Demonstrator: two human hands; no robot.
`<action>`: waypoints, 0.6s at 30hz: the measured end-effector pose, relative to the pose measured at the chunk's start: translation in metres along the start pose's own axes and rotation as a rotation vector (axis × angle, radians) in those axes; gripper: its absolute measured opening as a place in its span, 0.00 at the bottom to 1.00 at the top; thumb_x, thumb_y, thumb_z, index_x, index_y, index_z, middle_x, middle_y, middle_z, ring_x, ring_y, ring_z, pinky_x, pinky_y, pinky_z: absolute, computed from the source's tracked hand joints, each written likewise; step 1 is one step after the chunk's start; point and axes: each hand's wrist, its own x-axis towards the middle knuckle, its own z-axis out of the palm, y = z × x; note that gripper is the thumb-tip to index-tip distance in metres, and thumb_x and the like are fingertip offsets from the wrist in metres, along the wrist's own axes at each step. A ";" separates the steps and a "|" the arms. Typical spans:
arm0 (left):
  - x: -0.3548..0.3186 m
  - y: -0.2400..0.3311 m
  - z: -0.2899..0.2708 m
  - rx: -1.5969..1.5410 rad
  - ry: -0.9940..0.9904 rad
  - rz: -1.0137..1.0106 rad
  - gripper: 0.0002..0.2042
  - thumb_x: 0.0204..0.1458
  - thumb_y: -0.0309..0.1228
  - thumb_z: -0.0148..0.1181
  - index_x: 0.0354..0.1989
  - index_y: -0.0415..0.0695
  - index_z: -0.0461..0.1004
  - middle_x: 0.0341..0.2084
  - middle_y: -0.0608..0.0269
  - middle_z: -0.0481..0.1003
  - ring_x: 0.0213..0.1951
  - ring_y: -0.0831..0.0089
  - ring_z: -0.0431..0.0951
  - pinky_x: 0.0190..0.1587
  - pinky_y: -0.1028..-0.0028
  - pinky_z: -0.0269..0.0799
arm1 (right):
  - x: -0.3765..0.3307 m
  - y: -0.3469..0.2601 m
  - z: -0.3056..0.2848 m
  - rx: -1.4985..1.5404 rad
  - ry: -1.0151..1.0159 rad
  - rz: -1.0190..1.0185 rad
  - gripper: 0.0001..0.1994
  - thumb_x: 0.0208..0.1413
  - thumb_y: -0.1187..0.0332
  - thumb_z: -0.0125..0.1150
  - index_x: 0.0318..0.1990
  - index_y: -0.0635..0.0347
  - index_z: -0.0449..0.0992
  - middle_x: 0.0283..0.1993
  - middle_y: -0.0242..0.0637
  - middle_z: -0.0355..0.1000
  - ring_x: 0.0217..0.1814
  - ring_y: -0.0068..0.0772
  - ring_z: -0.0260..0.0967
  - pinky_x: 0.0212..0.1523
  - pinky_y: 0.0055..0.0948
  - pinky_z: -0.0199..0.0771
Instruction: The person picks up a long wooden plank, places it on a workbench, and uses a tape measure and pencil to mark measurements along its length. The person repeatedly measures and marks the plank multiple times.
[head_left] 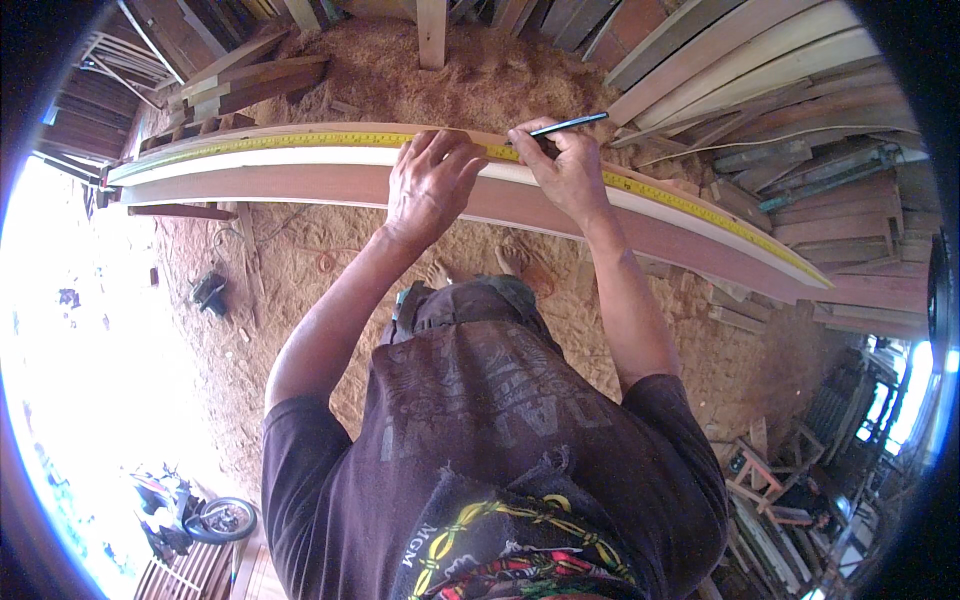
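A long wooden beam (300,183) runs across in front of me, bowed by the lens. A yellow tape measure (300,141) lies stretched along its upper face. My left hand (435,185) rests on the tape near the middle, fingers extended over it and pressing it to the wood. Just right of it, my right hand (565,170) is closed round a slim dark pencil (575,123). The pencil slants, with its lower end close to the tape's edge. That hand's fingers partly hide the contact point, so I cannot tell whether it touches the wood.
Sawdust (370,85) covers the ground. Stacked planks (740,60) fill the far right, and more timber (255,85) lies far left. A dark power tool (208,292) sits on the ground at left. A motorcycle (195,515) stands lower left; wooden frames (770,480) lie lower right.
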 end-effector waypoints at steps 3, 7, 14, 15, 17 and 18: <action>0.000 0.000 0.000 0.004 0.000 0.000 0.05 0.55 0.32 0.69 0.38 0.48 0.84 0.42 0.65 0.80 0.48 0.61 0.79 0.52 0.59 0.76 | 0.001 0.001 0.000 -0.036 0.015 -0.059 0.10 0.68 0.65 0.67 0.42 0.65 0.83 0.27 0.27 0.76 0.30 0.15 0.69 0.30 0.24 0.72; 0.000 0.001 -0.001 -0.003 -0.004 -0.004 0.05 0.54 0.32 0.69 0.38 0.47 0.83 0.42 0.65 0.80 0.48 0.60 0.79 0.52 0.59 0.76 | 0.000 0.001 0.000 -0.025 0.013 -0.039 0.10 0.68 0.65 0.67 0.42 0.65 0.84 0.27 0.29 0.77 0.30 0.16 0.71 0.30 0.24 0.72; 0.001 0.001 -0.001 0.004 0.010 0.017 0.05 0.54 0.32 0.69 0.38 0.48 0.83 0.41 0.65 0.80 0.47 0.60 0.79 0.51 0.59 0.75 | 0.001 -0.002 -0.003 -0.026 -0.020 0.051 0.14 0.64 0.57 0.68 0.43 0.59 0.85 0.33 0.45 0.83 0.34 0.40 0.82 0.38 0.36 0.78; 0.001 0.001 -0.001 0.003 0.011 0.016 0.06 0.54 0.31 0.70 0.38 0.47 0.83 0.42 0.64 0.80 0.46 0.59 0.79 0.51 0.59 0.76 | 0.000 -0.003 -0.003 -0.020 -0.027 0.062 0.14 0.64 0.57 0.68 0.43 0.59 0.85 0.33 0.45 0.83 0.34 0.39 0.82 0.37 0.36 0.78; 0.002 0.002 -0.002 0.001 0.011 0.012 0.06 0.53 0.31 0.72 0.37 0.46 0.83 0.42 0.62 0.81 0.45 0.57 0.80 0.50 0.59 0.77 | 0.001 -0.003 -0.003 -0.031 -0.013 0.037 0.14 0.64 0.57 0.67 0.43 0.60 0.85 0.33 0.45 0.83 0.34 0.39 0.82 0.37 0.36 0.78; 0.002 0.002 -0.002 -0.001 0.012 0.012 0.06 0.53 0.31 0.72 0.37 0.46 0.83 0.42 0.62 0.81 0.45 0.57 0.80 0.50 0.59 0.77 | 0.001 -0.003 -0.003 -0.035 -0.006 0.025 0.14 0.64 0.57 0.67 0.43 0.60 0.85 0.33 0.44 0.83 0.34 0.39 0.82 0.37 0.36 0.78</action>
